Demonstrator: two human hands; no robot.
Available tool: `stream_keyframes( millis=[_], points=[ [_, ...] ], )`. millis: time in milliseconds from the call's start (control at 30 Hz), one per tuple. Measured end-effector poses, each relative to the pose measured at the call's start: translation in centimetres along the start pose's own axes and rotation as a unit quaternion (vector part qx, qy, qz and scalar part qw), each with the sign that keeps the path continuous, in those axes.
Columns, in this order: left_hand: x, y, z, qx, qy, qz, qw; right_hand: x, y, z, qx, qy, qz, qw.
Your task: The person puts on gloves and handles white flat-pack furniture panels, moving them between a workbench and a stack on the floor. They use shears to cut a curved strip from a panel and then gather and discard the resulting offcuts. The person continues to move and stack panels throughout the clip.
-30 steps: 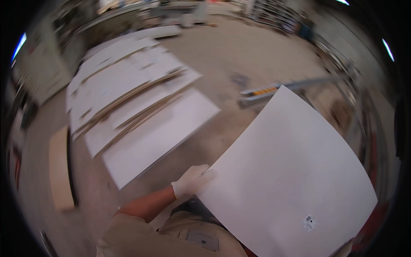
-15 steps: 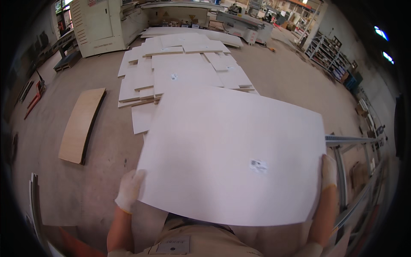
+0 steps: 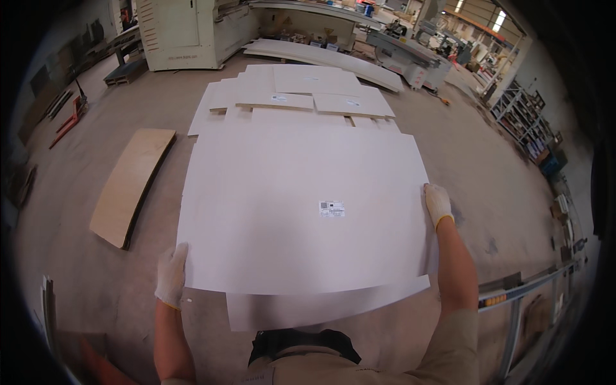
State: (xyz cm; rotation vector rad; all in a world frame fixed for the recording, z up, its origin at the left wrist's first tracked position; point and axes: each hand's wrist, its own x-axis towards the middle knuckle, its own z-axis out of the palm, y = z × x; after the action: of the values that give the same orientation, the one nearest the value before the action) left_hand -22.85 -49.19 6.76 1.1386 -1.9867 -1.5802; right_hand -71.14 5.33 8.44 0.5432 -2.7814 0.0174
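Note:
A large white panel (image 3: 269, 192) with a printed label (image 3: 332, 208) spans the middle of the view, over a spread of other white panels (image 3: 317, 79). My left hand (image 3: 171, 274), in a white glove, grips its left edge near the closest corner. Farther up the opposite side, my gloved right hand (image 3: 439, 204) is closed on the right edge. Another white panel (image 3: 333, 305) shows beneath the near edge. Whether the held panel rests on the stack or is just above it, I cannot tell.
On the floor to the left lies a stack of tan boards (image 3: 133, 186). A pale machine cabinet (image 3: 179, 35) stands at the far left. Metal shelving (image 3: 523, 122) lines the right wall, and a metal rail frame (image 3: 526, 292) stands at the near right. A red pallet jack (image 3: 69, 122) is far left.
The held panel has moved forward and left and turned nearly square over the panel stack. My right hand has moved forward and left with it; my left hand has shifted slightly left.

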Motion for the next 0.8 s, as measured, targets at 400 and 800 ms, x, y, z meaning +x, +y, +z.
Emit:
stream_keyframes(
  millis=[400,800],
  points=[
    [6.3,3.5,7.4,0.002,0.041,-0.023,0.999,12.7,-0.4,7.1,0.131,-0.108,0.096,0.981],
    [9.8,4.5,8.3,-0.037,0.043,-0.079,0.995,14.4,-2.2,5.6,0.318,-0.130,0.199,0.918]
  ],
)
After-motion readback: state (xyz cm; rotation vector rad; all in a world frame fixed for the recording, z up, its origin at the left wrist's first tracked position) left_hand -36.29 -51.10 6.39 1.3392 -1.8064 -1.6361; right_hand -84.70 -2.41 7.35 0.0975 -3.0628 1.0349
